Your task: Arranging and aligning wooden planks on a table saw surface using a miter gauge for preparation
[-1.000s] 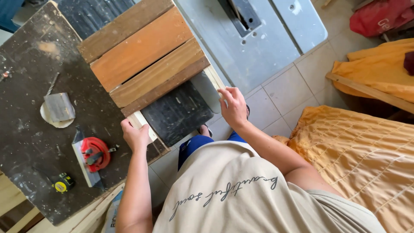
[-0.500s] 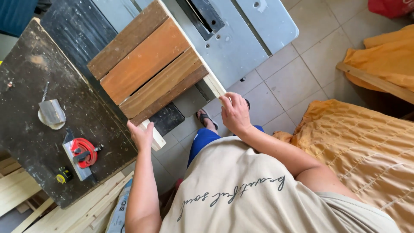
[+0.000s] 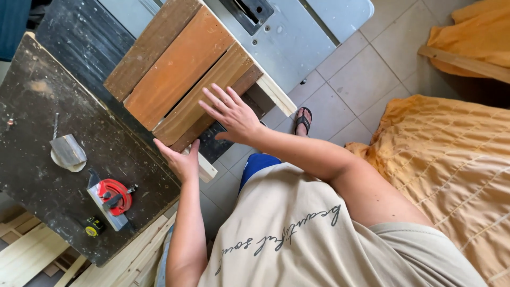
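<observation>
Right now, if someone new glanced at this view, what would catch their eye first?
Probably the slatted wooden panel at top centre, brown and orange boards lying on the grey saw table. The right hand lies spread on its near edge, and the left hand is at its near-left corner. Next, the red tool on the dark bench at lower left, and the orange cloth at right.

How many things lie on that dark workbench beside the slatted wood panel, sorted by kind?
Slatted wood panel, held at its near edge by the left hand and under the right hand: 1
Red tool: 1
Yellow tape measure: 1
Scraper: 1
Total: 4
</observation>
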